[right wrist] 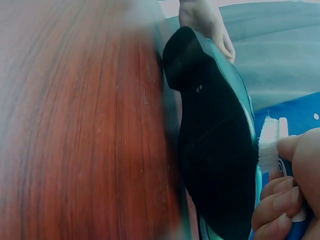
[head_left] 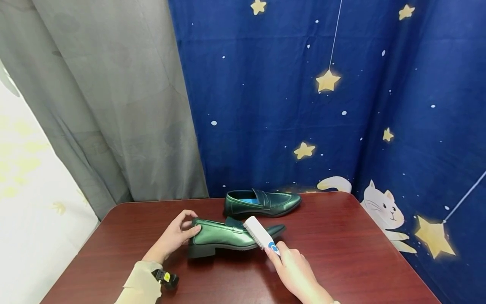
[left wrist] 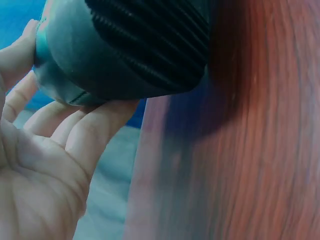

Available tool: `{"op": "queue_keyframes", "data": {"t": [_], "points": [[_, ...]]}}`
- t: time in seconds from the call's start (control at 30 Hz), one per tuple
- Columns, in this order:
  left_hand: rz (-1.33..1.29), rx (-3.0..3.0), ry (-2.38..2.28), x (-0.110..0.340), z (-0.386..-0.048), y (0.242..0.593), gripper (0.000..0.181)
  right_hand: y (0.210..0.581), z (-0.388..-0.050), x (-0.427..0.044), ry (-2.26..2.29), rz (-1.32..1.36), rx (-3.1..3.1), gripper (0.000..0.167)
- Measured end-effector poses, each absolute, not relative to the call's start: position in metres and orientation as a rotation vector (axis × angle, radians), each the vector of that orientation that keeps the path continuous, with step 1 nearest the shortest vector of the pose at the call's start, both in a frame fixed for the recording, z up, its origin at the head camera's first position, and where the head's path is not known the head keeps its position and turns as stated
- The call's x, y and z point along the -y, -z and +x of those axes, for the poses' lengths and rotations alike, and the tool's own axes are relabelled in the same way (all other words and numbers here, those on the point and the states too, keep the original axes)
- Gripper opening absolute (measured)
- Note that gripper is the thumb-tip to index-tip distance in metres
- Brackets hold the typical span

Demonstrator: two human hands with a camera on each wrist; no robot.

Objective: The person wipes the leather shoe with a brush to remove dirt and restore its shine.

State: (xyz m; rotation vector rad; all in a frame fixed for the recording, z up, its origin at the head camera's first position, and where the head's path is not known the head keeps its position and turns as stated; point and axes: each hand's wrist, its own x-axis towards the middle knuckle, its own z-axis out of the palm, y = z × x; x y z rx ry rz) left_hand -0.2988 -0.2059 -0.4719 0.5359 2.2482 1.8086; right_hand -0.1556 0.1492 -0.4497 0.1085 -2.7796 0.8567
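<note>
Holding a brush [head_left: 259, 230] to a green shoe [head_left: 222, 234] over the counter [head_left: 349, 249].
Grasping the handle [head_left: 273, 247] in the right grip [head_left: 295, 268], curled closely round it, with bristles [right wrist: 269, 142] at the upper. Clasping the heel [head_left: 206, 237] in the left grip [head_left: 174, 235], parted only to heel width, probably to steady the shoe. Tilted enough to bare the sole [right wrist: 220, 140], likely to present the upper. Held just short of a second shoe [head_left: 280, 202], upright, seemingly out of the brush's way.
</note>
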Motion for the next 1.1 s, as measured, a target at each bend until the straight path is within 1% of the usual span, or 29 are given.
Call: {"op": "queue_keyframes", "data": {"t": [0.33, 0.47, 0.57, 0.73, 0.8, 1.1], "points": [[0.477, -2.68, -1.684, 0.178, -0.292, 0.477, 0.038, 0.446, -0.16, -0.141, -0.865, 0.131, 2.791, 0.038], [0.482, -2.719, -1.651, 0.171, -0.289, 0.477, 0.04, 0.446, -0.161, -0.137, -0.852, 0.135, 2.791, 0.037], [0.528, -2.715, -1.61, 0.17, -0.288, 0.479, 0.052, 0.446, -0.163, -0.134, -0.855, 0.141, 2.797, 0.038], [0.617, -2.561, -1.584, 0.177, -0.284, 0.484, 0.09, 0.444, -0.165, -0.128, -0.836, 0.166, 2.787, 0.041], [0.62, -2.509, -1.594, 0.178, -0.283, 0.484, 0.098, 0.444, -0.166, -0.125, -0.823, 0.174, 2.779, 0.04], [0.595, -2.462, -1.644, 0.17, -0.281, 0.482, 0.099, 0.447, -0.17, -0.106, -0.783, 0.207, 2.78, 0.038]]}}
